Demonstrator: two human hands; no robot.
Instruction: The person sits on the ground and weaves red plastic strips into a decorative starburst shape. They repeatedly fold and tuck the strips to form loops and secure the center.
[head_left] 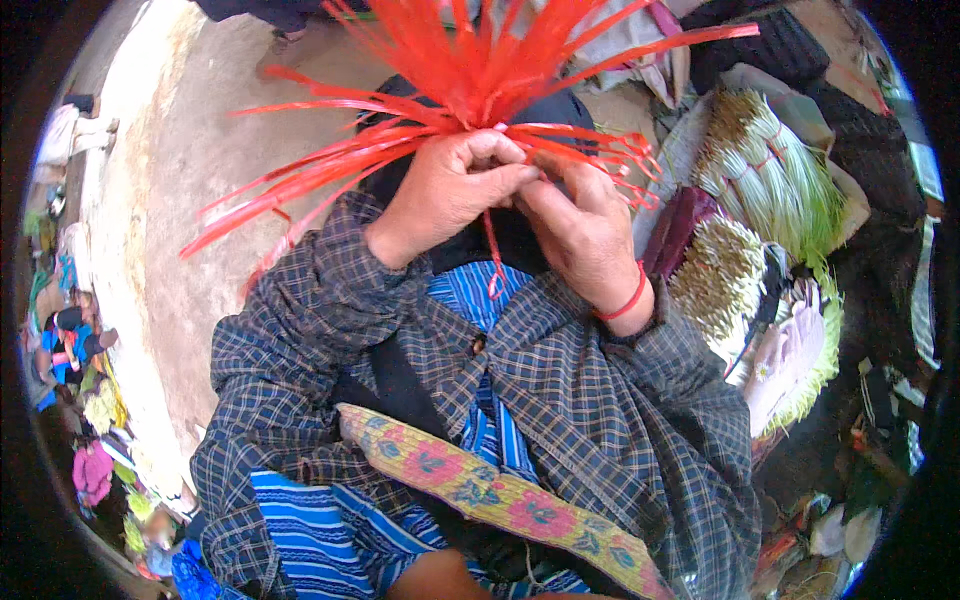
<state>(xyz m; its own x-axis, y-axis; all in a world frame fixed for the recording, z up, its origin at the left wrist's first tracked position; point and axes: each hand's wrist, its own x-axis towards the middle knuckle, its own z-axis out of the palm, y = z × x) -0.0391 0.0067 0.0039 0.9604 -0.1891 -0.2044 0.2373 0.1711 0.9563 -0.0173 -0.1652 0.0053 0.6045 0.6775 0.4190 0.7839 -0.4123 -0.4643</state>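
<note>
A bunch of red plastic strips (pixel 480 60) fans out above and to both sides of my hands, in front of my body. My left hand (pixel 445 190) is closed around the gathered base of the strips, thumb pointing right. Beside it, my right hand (pixel 585 215) has its fingers pinched together, meeting the left thumb tip. Whatever lies right between the fingertips is too small to make out. One red strand (pixel 493 250) hangs below the hands over my dark clothing. A red cord bracelet (pixel 625 295) circles my right wrist.
Close on my right lie bundles of long pale-green stalks (pixel 770 165) and another bundle with pale cut ends (pixel 720 265). A dark red wrapped thing (pixel 680 225) sits between them. Pale concrete ground (pixel 210 220) stretches to the left; people and goods line the far left edge.
</note>
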